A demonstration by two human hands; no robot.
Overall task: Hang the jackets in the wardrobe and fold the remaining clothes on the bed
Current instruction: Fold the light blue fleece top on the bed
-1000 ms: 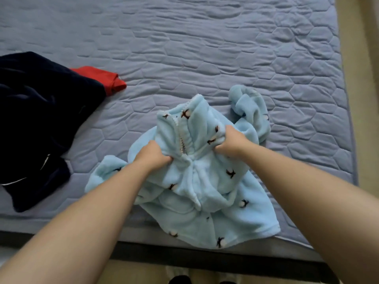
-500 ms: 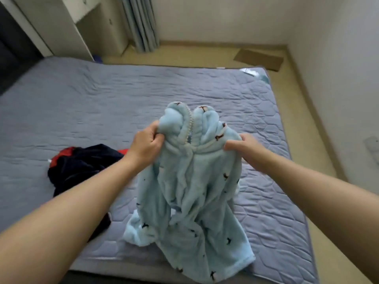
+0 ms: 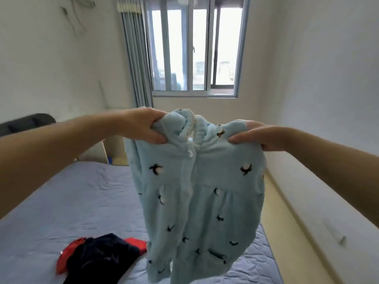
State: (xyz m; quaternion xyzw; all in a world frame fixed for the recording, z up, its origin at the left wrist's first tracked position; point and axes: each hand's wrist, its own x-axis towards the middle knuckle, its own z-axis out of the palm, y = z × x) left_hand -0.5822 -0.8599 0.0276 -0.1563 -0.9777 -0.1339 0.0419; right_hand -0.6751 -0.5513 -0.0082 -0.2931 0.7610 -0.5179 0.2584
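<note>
The light blue fleece jacket point(image 3: 196, 201) hangs in the air in front of the person, spread out flat w/ its closed front to the camera, above the near right part of the bed point(image 3: 82, 201). It has small dark bird-like figures all over and a white edging at the neck opening. The L hand point(image 3: 143, 126) grips the shoulder on the person's left side, fingers curled over the top edge and thumb under. The R hand point(image 3: 254, 136) pinches the other shoulder, thumb at the front of the fabric. The hands are apart, one at each shoulder, at approx. the same height. The sleeves are not clearly visible. I cannot tell if the lower hem touches the mattress. On the bed, left of the jacket, lies a dark navy garment point(image 3: 100, 257) on top of a red garment point(image 3: 67, 255). Behind: a window point(image 3: 192, 48), a curtain point(image 3: 135, 64) and a dark headboard point(image 3: 26, 121).
</note>
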